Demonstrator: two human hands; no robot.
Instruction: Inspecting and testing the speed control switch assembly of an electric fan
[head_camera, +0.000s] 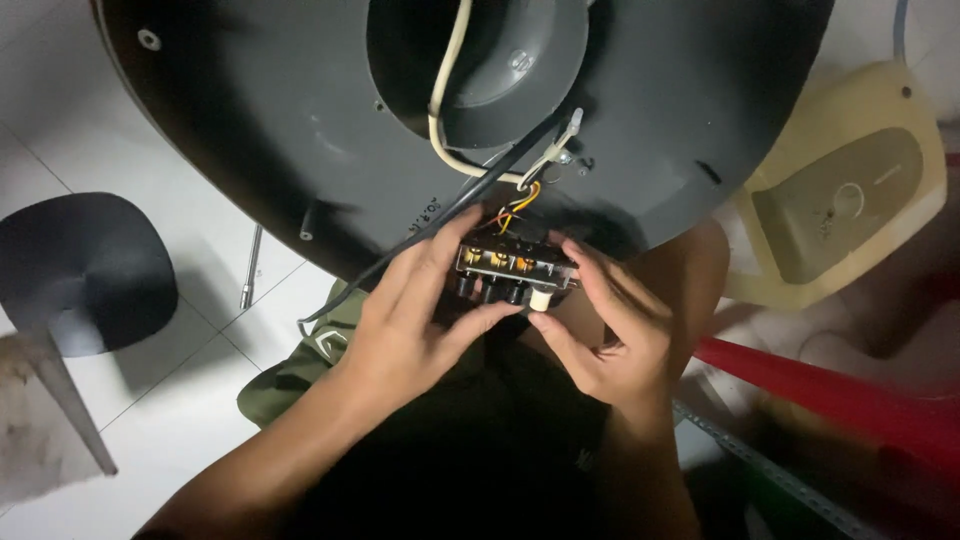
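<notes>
1. Small rectangular metal switch block with a row of dark push-buttons and one white button (515, 270): frame centre, just below the rim of the base, held between both hands over the person's lap.
2. Left hand (415, 315): at 9 o'clock of the switch block; fingers curl round its left end and top, thumb reaches under the button row. Pinching the block.
3. Right hand (610, 325): at 3 o'clock of the block; fingers wrap its right end, thumb tip rests just beside the white button. Pinching the block.
4. Large round dark-grey plastic base with a deep circular well (300, 120): fills the upper frame, at 12 o'clock of the hands, underside facing the camera.
5. Cream-coloured insulated cord (440, 100): runs out of the well and loops down toward the block.
6. Black cable (400, 255): crosses from the base's centre diagonally to 8 o'clock, passing behind the left hand.
7. Thin yellow and orange wires (515, 205): join the block's top to the base.
8. Slim metal rod-shaped tool (251, 265): lies on the white tiled floor (200, 380), at 9 o'clock, well apart from the hands.
9. Black stool seat (85, 270): far 9 o'clock.
10. Pale yellow plastic housing (850, 190): at 2 o'clock.
11. Red plastic part (830, 390): at 4 o'clock.
</notes>
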